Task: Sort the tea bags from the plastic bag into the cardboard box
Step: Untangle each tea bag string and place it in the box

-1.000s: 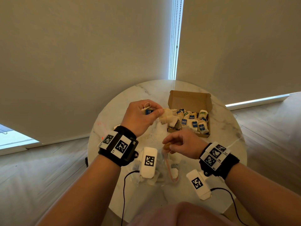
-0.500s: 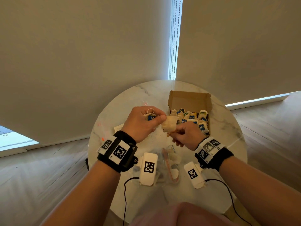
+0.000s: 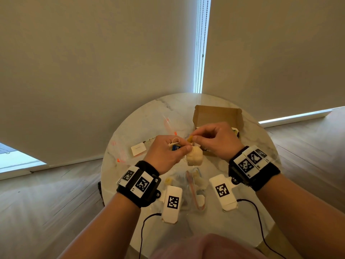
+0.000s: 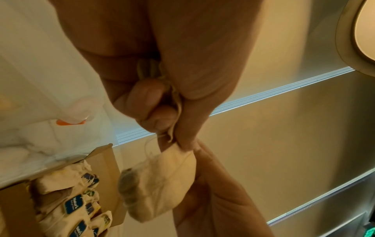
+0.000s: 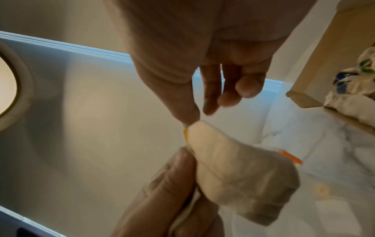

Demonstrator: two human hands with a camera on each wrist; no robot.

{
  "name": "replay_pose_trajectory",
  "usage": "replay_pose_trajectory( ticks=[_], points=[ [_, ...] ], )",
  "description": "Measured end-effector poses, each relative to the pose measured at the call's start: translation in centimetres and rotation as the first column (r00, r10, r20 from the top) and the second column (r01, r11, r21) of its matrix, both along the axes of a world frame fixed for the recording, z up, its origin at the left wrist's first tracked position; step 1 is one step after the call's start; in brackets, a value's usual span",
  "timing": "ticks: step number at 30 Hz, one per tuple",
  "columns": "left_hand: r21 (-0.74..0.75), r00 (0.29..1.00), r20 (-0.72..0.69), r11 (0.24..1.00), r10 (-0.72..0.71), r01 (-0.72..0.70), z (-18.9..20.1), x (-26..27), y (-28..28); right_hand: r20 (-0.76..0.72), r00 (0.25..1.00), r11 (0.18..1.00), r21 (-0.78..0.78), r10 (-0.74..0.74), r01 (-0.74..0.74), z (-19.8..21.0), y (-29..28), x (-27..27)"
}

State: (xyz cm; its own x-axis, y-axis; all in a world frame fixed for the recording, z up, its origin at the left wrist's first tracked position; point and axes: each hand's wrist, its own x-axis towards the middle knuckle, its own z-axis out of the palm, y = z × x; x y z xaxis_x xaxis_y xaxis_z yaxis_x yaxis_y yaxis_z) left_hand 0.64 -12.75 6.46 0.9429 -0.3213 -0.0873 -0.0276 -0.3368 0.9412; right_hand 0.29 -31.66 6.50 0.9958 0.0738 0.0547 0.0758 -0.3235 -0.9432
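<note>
My left hand point(image 3: 183, 149) pinches the top of a cream tea bag point(image 3: 194, 158) over the middle of the round table, with a blue tag and a string loop bunched in its fingers. The same tea bag point(image 4: 162, 181) hangs below the left fingertips. My right hand point(image 3: 194, 137) pinches a small yellow tag point(image 3: 190, 139) just above the bag, thumb against forefinger; this yellow tag point(image 5: 185, 134) sits at the bag's tip. The open cardboard box point(image 3: 216, 115) lies behind the right hand, with several tea bags point(image 4: 71, 200) in it. The clear plastic bag point(image 3: 195, 186) lies between my wrists.
A white card point(image 3: 138, 148) and a clear plastic sheet with orange marks point(image 3: 119, 152) lie on the marble table point(image 3: 149, 124) to the left. Black cables hang from the wrist cameras over the near edge. Closed blinds stand behind the table.
My right hand left the plastic bag, came up to the tea bag in my left hand and now pinches its yellow tag. Both hands shifted slightly toward the box.
</note>
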Motion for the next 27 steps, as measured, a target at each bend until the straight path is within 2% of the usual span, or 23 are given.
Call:
replay_pose_trajectory(
  ticks=[2, 6, 11, 14, 18, 22, 27],
  points=[
    [0.020, 1.000, -0.004, 1.000, 0.018, -0.018, -0.2, 0.1, 0.0, -0.003, 1.000, 1.000, -0.017, -0.002, 0.002, 0.5, -0.1, -0.3],
    [0.015, 0.998, -0.029, 0.999, 0.053, -0.052, -0.5, 0.2, 0.0, -0.077, 0.996, 0.998, 0.048, 0.046, -0.042, 1.2, -0.3, -1.0],
    [-0.009, 0.997, -0.029, 0.998, 0.066, -0.066, -0.5, 0.3, -0.1, -0.052, 0.994, 0.995, 0.008, 0.096, -0.095, 1.3, -0.5, -1.6],
    [-0.066, 0.995, -0.064, 0.995, 0.071, -0.075, -0.3, 0.3, -0.1, -0.090, 0.993, 0.997, 0.026, 0.078, -0.076, 0.8, -0.4, -1.6],
    [-0.117, 0.992, -0.098, 0.989, 0.074, -0.086, -0.2, 0.3, -0.2, -0.123, 0.991, 0.998, -0.031, 0.056, -0.060, 0.1, -0.3, -1.5],
    [-0.131, 0.990, -0.120, 0.988, 0.068, -0.084, -0.2, 0.4, -0.3, -0.083, 0.995, 0.993, -0.094, 0.062, -0.070, -0.3, -0.5, -1.1],
    [-0.102, 0.985, -0.123, 0.986, 0.122, -0.135, -0.7, 0.7, -0.2, -0.081, 0.994, 0.982, -0.179, -0.074, 0.059, -1.6, -2.9, 0.8]
  ],
)
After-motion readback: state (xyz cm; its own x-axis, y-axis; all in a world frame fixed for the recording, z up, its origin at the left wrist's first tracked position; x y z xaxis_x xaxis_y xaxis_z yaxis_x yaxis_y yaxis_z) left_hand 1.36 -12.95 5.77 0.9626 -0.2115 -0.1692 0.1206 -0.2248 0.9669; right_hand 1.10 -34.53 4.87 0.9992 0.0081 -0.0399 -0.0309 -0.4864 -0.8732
